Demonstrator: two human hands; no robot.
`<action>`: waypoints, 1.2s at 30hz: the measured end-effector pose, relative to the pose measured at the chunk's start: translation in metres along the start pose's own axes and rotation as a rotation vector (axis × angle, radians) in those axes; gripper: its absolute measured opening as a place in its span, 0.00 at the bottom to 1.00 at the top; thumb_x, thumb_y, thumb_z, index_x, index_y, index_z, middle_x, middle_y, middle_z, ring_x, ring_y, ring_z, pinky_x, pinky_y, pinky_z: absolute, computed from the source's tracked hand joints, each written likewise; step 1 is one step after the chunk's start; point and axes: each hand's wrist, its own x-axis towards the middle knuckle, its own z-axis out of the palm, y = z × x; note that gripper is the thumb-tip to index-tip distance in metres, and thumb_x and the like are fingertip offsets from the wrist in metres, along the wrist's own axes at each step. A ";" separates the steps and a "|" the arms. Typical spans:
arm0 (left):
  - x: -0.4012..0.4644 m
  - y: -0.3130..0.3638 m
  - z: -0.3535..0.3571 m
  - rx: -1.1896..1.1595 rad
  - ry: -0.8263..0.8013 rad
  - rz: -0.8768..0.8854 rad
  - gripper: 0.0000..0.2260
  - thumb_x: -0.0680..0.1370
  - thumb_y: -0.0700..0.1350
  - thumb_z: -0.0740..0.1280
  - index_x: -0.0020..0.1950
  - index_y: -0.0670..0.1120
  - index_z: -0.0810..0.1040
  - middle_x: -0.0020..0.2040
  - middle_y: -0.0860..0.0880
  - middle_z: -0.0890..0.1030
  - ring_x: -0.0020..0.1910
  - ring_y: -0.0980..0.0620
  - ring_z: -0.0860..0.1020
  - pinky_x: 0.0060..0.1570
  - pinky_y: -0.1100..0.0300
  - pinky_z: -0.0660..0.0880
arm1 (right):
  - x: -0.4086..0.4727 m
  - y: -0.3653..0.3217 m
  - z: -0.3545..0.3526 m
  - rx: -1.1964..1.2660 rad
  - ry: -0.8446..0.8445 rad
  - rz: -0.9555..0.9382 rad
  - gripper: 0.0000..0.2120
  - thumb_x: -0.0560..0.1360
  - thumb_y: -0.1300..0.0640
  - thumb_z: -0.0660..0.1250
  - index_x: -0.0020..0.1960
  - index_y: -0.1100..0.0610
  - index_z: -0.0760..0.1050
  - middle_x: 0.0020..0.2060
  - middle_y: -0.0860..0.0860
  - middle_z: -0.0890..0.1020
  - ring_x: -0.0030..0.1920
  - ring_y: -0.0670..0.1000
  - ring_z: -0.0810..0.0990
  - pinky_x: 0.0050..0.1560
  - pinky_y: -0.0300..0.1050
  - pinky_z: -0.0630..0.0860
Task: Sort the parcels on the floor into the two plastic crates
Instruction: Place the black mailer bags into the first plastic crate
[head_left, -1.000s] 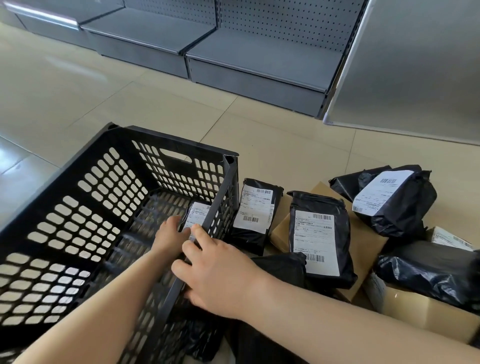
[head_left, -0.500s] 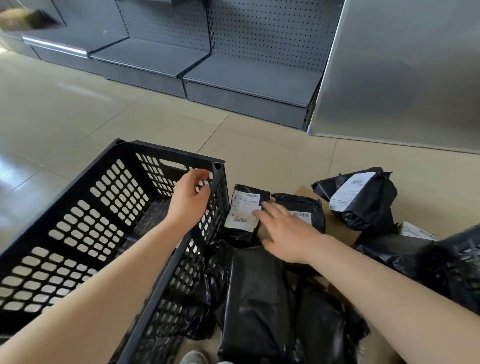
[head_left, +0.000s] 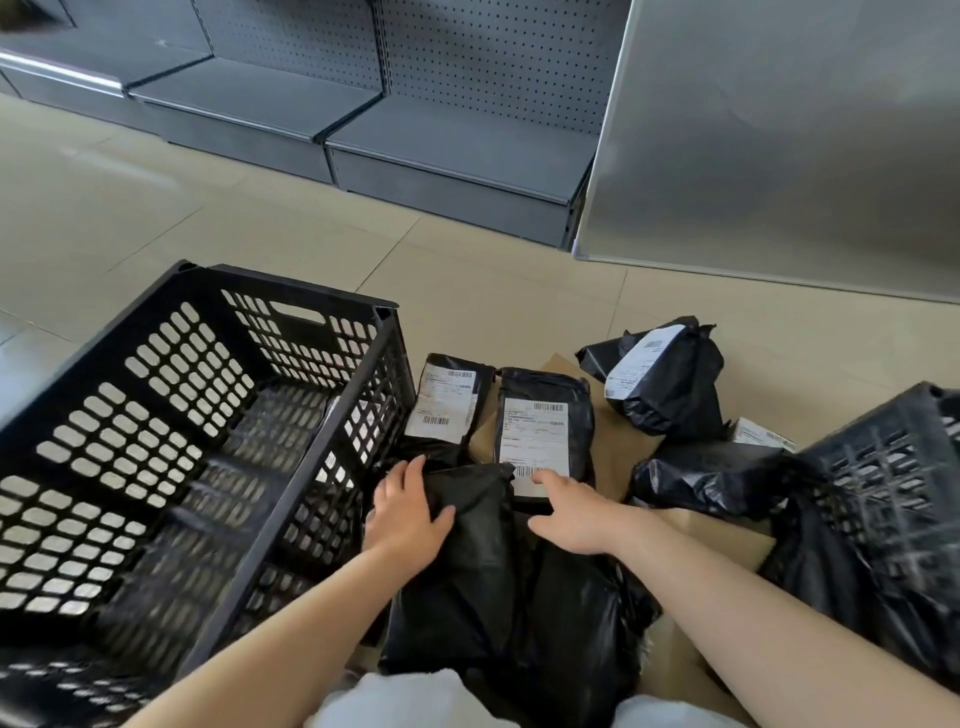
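Note:
A large black plastic crate (head_left: 332, 452) stands on the floor at the left. A second black crate (head_left: 883, 467) shows at the right edge. Between them lies a heap of black poly parcels. My left hand (head_left: 408, 517) grips the top left edge of an unlabelled black parcel (head_left: 467, 571), thumb on its face. My right hand (head_left: 571, 512) lies with relaxed fingers touching the lower edge of a labelled parcel (head_left: 535, 431), beside the unlabelled one. Another labelled parcel (head_left: 447, 405) lies against the left crate's wall.
A crumpled labelled bag (head_left: 670, 384) and a plain black bag (head_left: 711, 478) lie further right on brown cardboard boxes (head_left: 717, 535). Grey perforated shelving (head_left: 441, 156) and a metal panel (head_left: 779, 130) stand behind on the tiled floor.
My left hand left the crate's rim and came down onto the unlabelled black parcel. My right hand drew back from the top of the labelled parcel to its lower edge.

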 end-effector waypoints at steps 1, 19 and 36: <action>0.000 -0.006 0.000 -0.067 -0.008 -0.046 0.36 0.78 0.57 0.66 0.80 0.50 0.52 0.78 0.46 0.58 0.75 0.43 0.60 0.70 0.46 0.66 | 0.000 0.000 0.000 0.009 -0.007 -0.001 0.33 0.81 0.48 0.60 0.80 0.51 0.50 0.78 0.55 0.60 0.74 0.58 0.64 0.70 0.50 0.66; 0.003 0.006 -0.008 -0.602 0.072 -0.256 0.07 0.79 0.50 0.68 0.50 0.48 0.78 0.45 0.52 0.80 0.48 0.49 0.78 0.44 0.59 0.70 | 0.010 -0.001 -0.003 0.266 0.104 0.018 0.30 0.81 0.45 0.60 0.79 0.51 0.55 0.72 0.53 0.70 0.67 0.54 0.72 0.64 0.45 0.69; 0.002 0.050 -0.046 -0.828 0.225 -0.136 0.10 0.77 0.52 0.68 0.43 0.48 0.72 0.35 0.53 0.73 0.33 0.54 0.70 0.35 0.59 0.67 | 0.005 -0.033 -0.001 0.358 0.299 -0.219 0.17 0.73 0.34 0.67 0.46 0.48 0.77 0.74 0.47 0.68 0.76 0.45 0.59 0.71 0.48 0.60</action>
